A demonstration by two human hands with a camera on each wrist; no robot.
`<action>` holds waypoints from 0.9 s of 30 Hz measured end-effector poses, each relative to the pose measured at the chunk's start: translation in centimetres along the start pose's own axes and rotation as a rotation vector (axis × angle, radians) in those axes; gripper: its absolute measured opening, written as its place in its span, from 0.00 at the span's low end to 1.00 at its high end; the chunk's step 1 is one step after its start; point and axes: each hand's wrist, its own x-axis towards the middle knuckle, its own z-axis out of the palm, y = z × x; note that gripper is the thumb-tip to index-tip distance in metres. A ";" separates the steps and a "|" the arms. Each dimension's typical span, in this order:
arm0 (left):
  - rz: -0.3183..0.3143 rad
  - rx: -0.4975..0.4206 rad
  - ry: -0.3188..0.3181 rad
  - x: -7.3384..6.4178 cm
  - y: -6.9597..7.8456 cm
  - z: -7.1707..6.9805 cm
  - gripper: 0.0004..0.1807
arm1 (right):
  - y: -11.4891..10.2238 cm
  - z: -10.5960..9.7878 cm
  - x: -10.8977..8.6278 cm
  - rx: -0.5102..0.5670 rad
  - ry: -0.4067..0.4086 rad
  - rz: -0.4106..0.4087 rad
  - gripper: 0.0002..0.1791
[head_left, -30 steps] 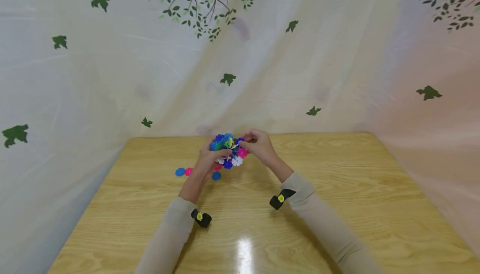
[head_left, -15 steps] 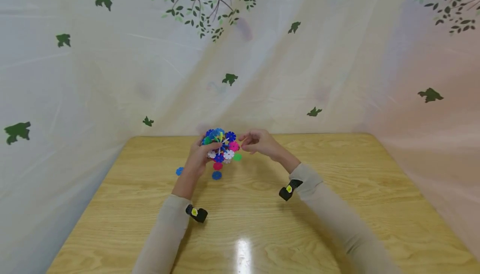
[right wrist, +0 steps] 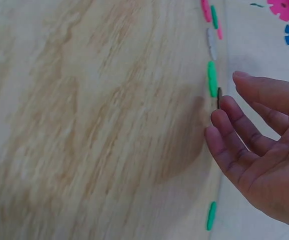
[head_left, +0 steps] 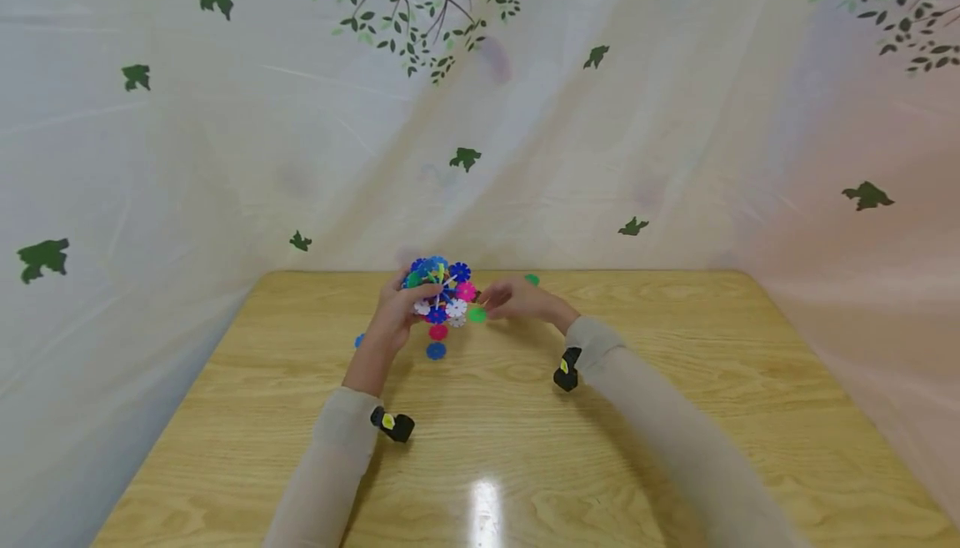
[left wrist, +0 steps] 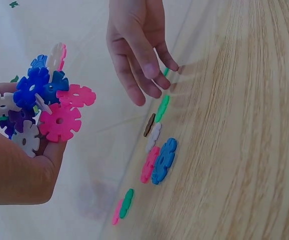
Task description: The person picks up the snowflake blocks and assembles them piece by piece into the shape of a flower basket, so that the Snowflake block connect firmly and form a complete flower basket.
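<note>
My left hand (head_left: 396,313) grips a ball-like cluster of interlocking flower-shaped plastic discs (left wrist: 60,122), mostly blue, pink and white, with the thumb across its near side. The cluster is held up above the far part of the table. Just right of it, my right hand (head_left: 519,298) hovers low with fingers loosely spread and nothing between them. In the right wrist view its fingertips (right wrist: 215,118) point towards a light green disc (right wrist: 212,78) and a brown disc (right wrist: 219,97) lying on the table.
Loose discs lie on the wooden table (head_left: 495,414): a blue one (head_left: 436,351), a pink-red one (head_left: 438,332), another blue one (head_left: 359,339) partly behind the left forearm, and a green one (head_left: 532,279) beyond the right hand. A pale curtain (head_left: 525,198) hangs behind the table's far edge.
My right hand has drawn away from the cluster and come down towards the table, its fingers loosening. The left hand has shifted a little left with the cluster, uncovering the light green disc.
</note>
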 end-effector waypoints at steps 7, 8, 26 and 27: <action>-0.016 0.014 -0.003 0.1 -0.1 0.0 0.43 | 0.1 0.7 1.5 -0.074 0.019 0.045 0.18; -0.019 0.018 -0.001 0.1 -0.1 0.0 0.43 | 0.0 0.8 1.6 -0.083 0.024 0.054 0.18; -0.024 0.051 -0.023 0.6 -0.4 0.3 0.40 | -0.2 -0.3 0.5 -0.130 -0.110 0.061 0.14; -0.024 0.055 -0.027 0.6 -0.5 0.4 0.39 | -0.1 -0.5 0.2 -0.131 -0.118 0.068 0.14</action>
